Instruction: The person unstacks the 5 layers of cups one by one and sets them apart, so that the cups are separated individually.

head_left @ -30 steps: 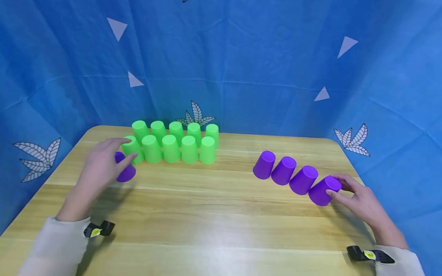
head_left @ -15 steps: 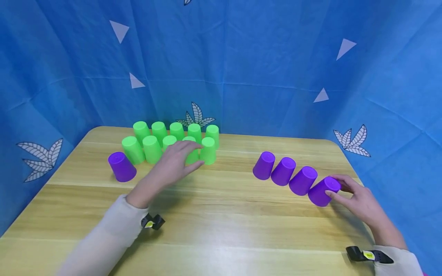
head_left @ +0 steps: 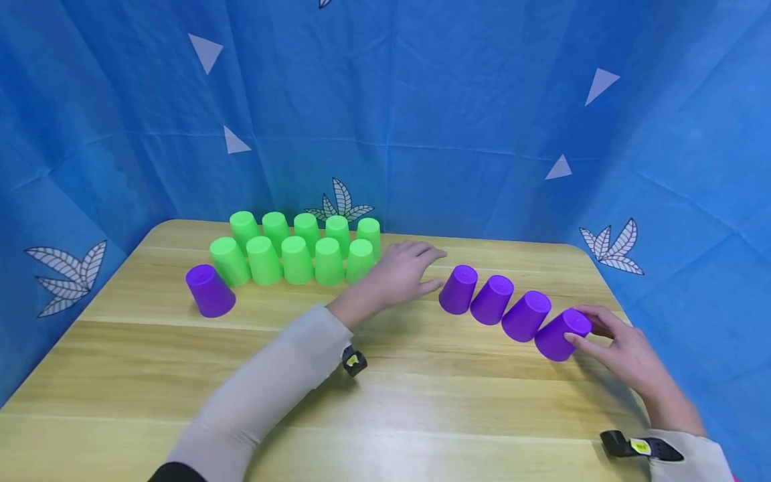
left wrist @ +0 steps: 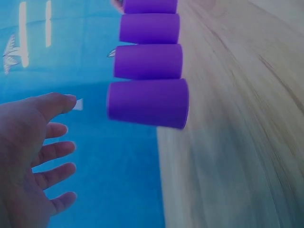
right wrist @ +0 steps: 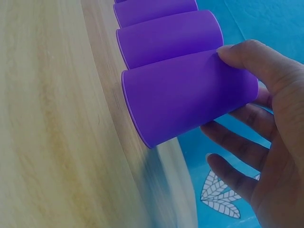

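Note:
Several purple cups stand upside down in a slanting row at the right of the table. My right hand (head_left: 629,358) holds the nearest, rightmost purple cup (head_left: 557,341) between thumb and fingers; in the right wrist view its thumb lies across the side of that cup (right wrist: 185,99). Just left of the row's far end is my left hand (head_left: 399,273), its fingers spread and nothing in it. A gap separates it from the leftmost purple cup (head_left: 458,291), as the left wrist view shows between the thumb and that cup (left wrist: 147,103).
Two rows of upside-down green cups (head_left: 298,261) stand at the back left. A single purple cup (head_left: 211,292) is upside down in front of their left end. Behind the wooden table (head_left: 373,415) hangs a blue patterned cloth (head_left: 482,100).
My left hand has let go of the lone purple cup at the left and moved right, past the green cups, to the purple row. My right hand has stayed on its cup.

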`<state>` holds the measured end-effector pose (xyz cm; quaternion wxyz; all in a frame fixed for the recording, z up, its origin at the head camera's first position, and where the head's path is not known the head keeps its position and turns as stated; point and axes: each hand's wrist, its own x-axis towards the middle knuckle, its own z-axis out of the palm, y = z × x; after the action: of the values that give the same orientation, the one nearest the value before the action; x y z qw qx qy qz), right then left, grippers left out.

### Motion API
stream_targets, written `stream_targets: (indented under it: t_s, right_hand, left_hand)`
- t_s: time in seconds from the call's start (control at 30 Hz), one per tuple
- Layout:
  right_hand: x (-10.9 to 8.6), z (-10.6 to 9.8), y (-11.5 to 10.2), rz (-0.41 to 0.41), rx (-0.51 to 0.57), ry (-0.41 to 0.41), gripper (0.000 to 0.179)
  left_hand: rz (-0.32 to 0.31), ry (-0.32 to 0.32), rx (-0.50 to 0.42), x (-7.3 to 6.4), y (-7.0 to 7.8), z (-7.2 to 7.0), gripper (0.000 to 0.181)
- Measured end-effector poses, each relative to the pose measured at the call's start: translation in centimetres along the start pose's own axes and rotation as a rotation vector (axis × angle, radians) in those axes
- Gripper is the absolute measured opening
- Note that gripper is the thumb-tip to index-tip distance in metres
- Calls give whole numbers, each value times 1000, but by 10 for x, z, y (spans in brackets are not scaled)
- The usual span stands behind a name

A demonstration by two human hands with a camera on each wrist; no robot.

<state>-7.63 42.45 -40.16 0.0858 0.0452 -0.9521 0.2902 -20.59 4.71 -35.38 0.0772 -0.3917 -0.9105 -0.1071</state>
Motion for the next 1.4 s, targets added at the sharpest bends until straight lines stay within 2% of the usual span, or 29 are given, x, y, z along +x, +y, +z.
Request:
stream_targets:
  t_s: [0.13, 0.33, 0.5, 0.67, 0.87, 1.1, 1.27, 1.4]
  right_hand:
    - [-1, 1, -1, -1, 8, -4, 50]
    - [-1, 3, -2, 0, 14, -10, 51]
    - [-1, 4, -2, -4, 22, -7, 50]
    - [0, 4, -3, 10, 24, -4, 50]
    - [1, 4, -2, 7, 22, 8, 50]
    - [0, 3, -2, 12, 22, 1, 51]
    - [0, 2, -1, 18, 24, 0, 51]
    - [0, 1, 0, 20, 18, -5, 51]
  left_hand:
    - [-15, -57, 73, 20, 12, 13, 60]
    - [-36, -87, 131, 39, 23, 32, 63]
    - [-40, -117, 142, 45, 26, 42, 62]
    - [-32, -106, 134, 42, 27, 40, 57]
    - [-12, -65, 140, 25, 21, 27, 57]
    - [52, 10, 96, -10, 5, 9, 56]
    - [26, 28, 54, -41, -7, -4, 56]
    - [-5, 68, 21, -66, -18, -10, 55]
